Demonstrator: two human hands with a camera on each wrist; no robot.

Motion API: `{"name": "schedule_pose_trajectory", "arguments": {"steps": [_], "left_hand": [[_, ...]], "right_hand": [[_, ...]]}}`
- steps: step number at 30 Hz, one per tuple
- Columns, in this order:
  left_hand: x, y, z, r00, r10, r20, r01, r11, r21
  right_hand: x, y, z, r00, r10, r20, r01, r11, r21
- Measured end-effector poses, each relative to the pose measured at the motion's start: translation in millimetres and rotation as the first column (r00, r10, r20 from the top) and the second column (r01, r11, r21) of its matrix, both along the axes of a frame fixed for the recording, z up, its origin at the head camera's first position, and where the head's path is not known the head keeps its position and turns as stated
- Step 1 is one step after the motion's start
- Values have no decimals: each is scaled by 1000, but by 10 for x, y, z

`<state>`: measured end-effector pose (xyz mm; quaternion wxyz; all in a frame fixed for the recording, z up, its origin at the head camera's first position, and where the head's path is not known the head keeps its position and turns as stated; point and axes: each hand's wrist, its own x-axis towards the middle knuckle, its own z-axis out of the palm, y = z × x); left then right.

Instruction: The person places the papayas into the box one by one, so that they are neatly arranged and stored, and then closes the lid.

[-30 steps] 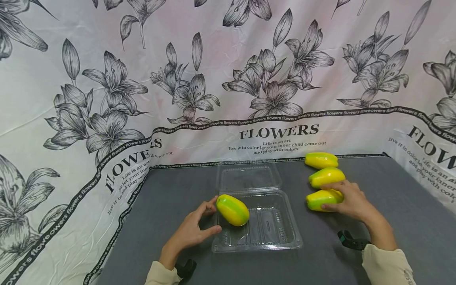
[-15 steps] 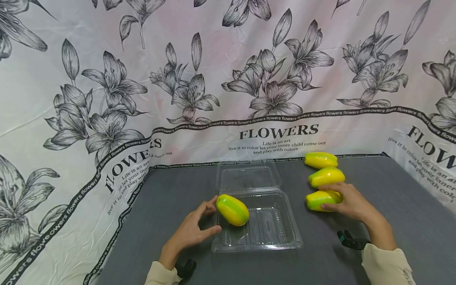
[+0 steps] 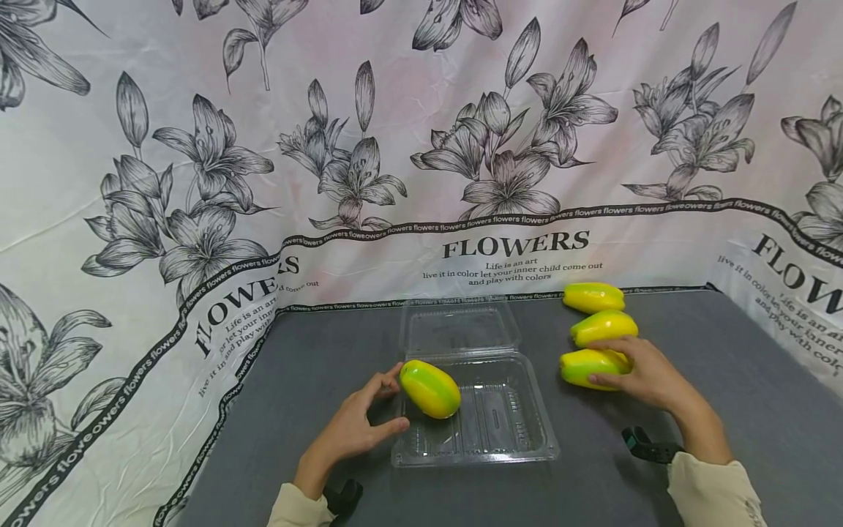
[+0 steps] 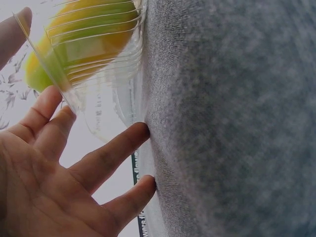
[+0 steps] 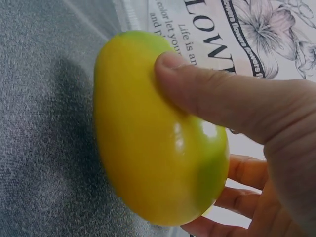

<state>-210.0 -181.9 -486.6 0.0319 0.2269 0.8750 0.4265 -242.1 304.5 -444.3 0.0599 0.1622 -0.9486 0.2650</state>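
A glossy yellow-and-green oval fruit point(image 5: 143, 133) on the right of the grey table point(image 3: 323, 351) is pinched by the right hand point(image 3: 648, 375), thumb on its near side, fingers on the far, its left end jutting past them. That hand reaches in from the near right. The left hand point(image 3: 358, 423), fingers spread, touches the left rim of an open clear plastic box point(image 3: 497, 410); a matching second fruit point(image 3: 430, 389) lies in the box's left part.
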Motion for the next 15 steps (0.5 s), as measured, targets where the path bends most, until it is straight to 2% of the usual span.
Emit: {"name": "schedule_pose_trajectory", "arguments": {"steps": [15], "left_hand": [[13, 20, 30, 1000, 16, 20, -16, 1000, -1]], "right_hand": [[14, -97, 56, 1000, -27, -1, 27, 998, -62]]}}
